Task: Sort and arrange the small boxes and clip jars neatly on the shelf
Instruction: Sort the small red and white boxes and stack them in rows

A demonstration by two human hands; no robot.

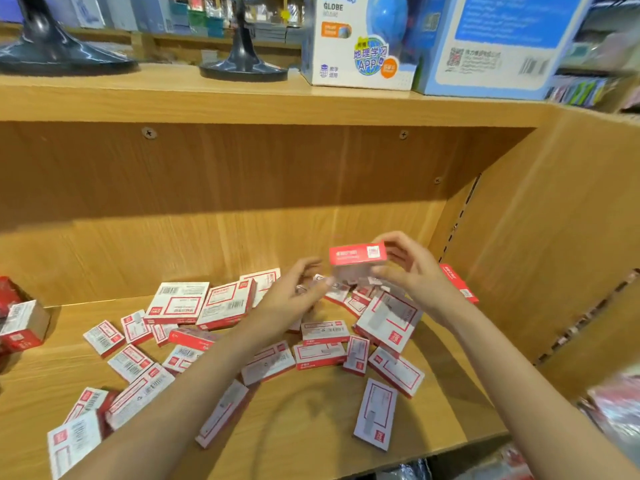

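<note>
Sorting is barely begun: the right hand [412, 271] grips one jar [358, 261], the left hand [294, 292] hovers loose-fingered, and boxes [221, 303] lie scattered across the shelf [311, 427].

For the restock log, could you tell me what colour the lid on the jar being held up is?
Red, with white print; the clip jar below it looks clear. Head view shows it.
</note>
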